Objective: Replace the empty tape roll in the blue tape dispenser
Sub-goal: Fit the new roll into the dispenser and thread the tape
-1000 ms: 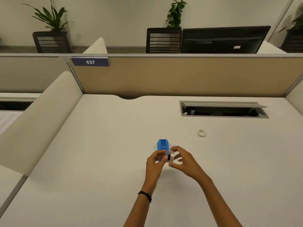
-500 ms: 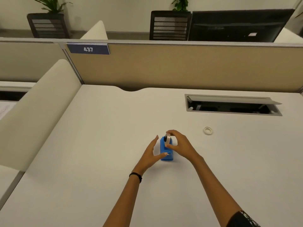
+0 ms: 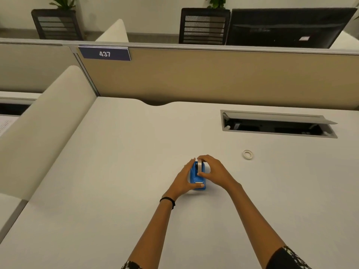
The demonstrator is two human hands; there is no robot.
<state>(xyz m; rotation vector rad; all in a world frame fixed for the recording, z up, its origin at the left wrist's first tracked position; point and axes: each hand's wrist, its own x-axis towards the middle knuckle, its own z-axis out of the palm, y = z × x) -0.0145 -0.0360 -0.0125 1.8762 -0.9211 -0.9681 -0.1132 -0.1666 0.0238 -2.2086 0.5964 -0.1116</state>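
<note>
Inspection of the counter (image 3: 97, 191), running left to right: the left hand (image 3: 183, 180) is bracing the blue tape dispenser (image 3: 196, 176) at its left side, fingers flat against the body and thumb lying across the near cutter end, cupping rather than clamping. The dispenser is standing on the counter between both hands. A fresh tape roll (image 3: 199, 166) is sitting upright in the cradle, pinched by thumb and fingers of the right hand (image 3: 212, 171), which is pressing it down. Well apart to the right, a bare white core (image 3: 248, 154) is lying flat. Judgement: removal is done; seating is nearly complete; threading tape to the cutter is apparently outstanding.
</note>
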